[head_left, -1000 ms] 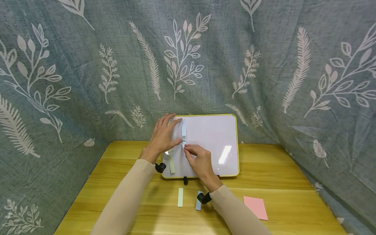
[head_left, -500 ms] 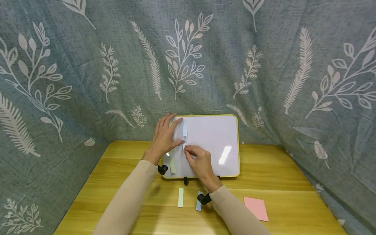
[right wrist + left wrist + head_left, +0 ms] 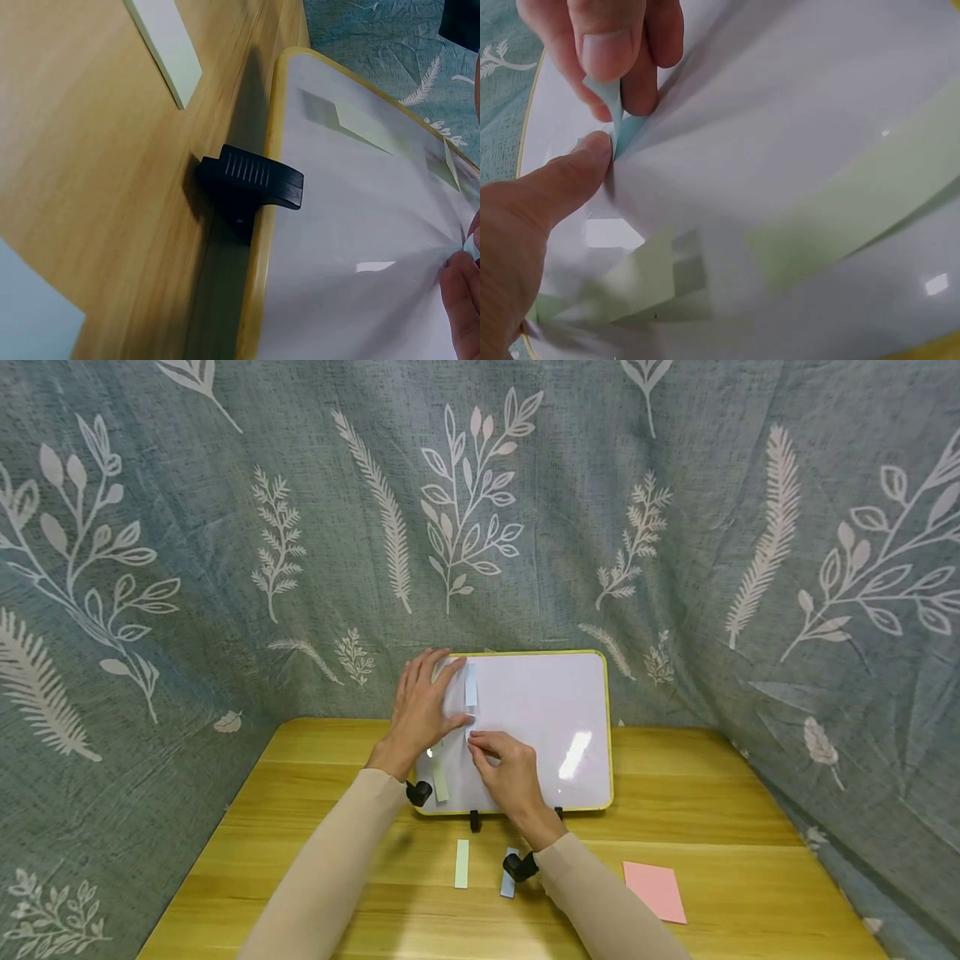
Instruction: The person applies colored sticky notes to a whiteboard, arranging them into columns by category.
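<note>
A whiteboard (image 3: 540, 710) with a yellow rim leans upright on the wooden table. My right hand (image 3: 510, 768) pinches the lower end of a pale blue sticky strip (image 3: 630, 131), which bends away from the board. At its other end, my left thumb (image 3: 574, 176) presses the strip down. The left hand (image 3: 423, 706) is spread over the board's upper left, fingers near its edge. Directly above, another blue strip (image 3: 471, 685) is stuck on. Green strips (image 3: 855, 195) run down the left side, partly hidden by the left hand in the head view.
On the table in front lie a green strip pad (image 3: 461, 864), a blue strip pad (image 3: 508, 885) partly under the right wrist camera, and pink sticky notes (image 3: 654, 892). Black stand clips (image 3: 251, 180) hold the board's lower edge. A leaf-patterned curtain (image 3: 480, 527) hangs behind.
The left thumb has shifted slightly right over the blue strip's upper end. The right hand keeps its pinch, almost still.
</note>
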Demonstrator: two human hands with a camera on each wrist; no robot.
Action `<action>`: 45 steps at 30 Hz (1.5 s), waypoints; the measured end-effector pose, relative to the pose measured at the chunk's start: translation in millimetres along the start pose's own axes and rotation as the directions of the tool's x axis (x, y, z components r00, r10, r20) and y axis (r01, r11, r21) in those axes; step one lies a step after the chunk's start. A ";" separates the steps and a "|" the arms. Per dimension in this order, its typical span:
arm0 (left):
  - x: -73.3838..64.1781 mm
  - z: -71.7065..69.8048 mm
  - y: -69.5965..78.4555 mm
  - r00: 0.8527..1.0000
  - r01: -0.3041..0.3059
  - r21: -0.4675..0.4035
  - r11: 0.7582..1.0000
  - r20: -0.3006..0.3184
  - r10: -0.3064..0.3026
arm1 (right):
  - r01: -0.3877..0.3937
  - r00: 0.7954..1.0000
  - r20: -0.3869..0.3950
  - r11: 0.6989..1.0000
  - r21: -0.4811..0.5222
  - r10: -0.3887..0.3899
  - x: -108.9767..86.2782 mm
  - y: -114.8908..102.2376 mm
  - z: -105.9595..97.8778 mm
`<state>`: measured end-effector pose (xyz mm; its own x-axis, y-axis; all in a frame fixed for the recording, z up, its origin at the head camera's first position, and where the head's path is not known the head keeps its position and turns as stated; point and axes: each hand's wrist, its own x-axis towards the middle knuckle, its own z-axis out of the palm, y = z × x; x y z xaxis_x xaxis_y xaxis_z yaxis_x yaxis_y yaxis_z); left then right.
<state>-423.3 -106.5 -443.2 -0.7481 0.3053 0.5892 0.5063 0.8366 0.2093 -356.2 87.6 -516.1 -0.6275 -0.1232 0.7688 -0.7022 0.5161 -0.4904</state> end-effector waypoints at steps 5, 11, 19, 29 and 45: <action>0.4 2.1 4.9 1.000 0.027 -0.008 1.000 -0.009 -0.027 | -0.003 1.000 0.005 1.000 0.006 0.003 0.5 -0.2 -0.7; 1.6 5.5 8.7 0.998 0.057 -0.009 0.998 -0.032 -0.058 | 0.014 1.000 -0.007 1.000 -0.015 -0.014 0.0 0.4 0.1; 2.5 8.8 9.7 0.995 0.066 -0.014 0.998 -0.069 -0.067 | 0.008 1.000 0.002 0.999 -0.033 -0.008 0.2 0.2 0.5; 3.1 11.6 11.5 0.993 0.088 -0.051 0.995 -0.073 -0.092 | -0.005 1.000 0.014 0.998 -0.056 0.006 0.8 -1.4 -0.7; 1.3 0.2 8.7 0.997 0.074 -0.076 0.994 0.020 -0.073 | -0.009 0.999 0.045 0.998 -0.055 0.011 -1.6 -1.7 -7.7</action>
<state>-419.9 -98.7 -440.7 -0.7915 0.2526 0.5565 0.4804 0.8200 0.3112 -351.5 93.4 -513.4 -0.6499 -0.1556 0.7440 -0.6773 0.5627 -0.4740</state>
